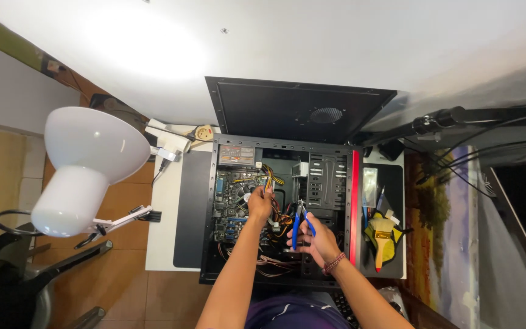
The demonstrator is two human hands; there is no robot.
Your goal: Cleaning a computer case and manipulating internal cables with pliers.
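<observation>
A home repair corner: opened computer case (281, 213) on small desk (162, 225), desk lamp (86, 164).

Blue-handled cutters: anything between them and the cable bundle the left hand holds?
Nothing visible. The blue-handled cutters in the right hand sit just right of the left hand and its cable bundle, inside the open case.

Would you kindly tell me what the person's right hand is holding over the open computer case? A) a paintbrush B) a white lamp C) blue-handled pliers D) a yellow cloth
C: the right hand grips blue-handled pliers above the case, while the paintbrush lies on the yellow cloth to the right and the lamp stands off to the left.
</observation>
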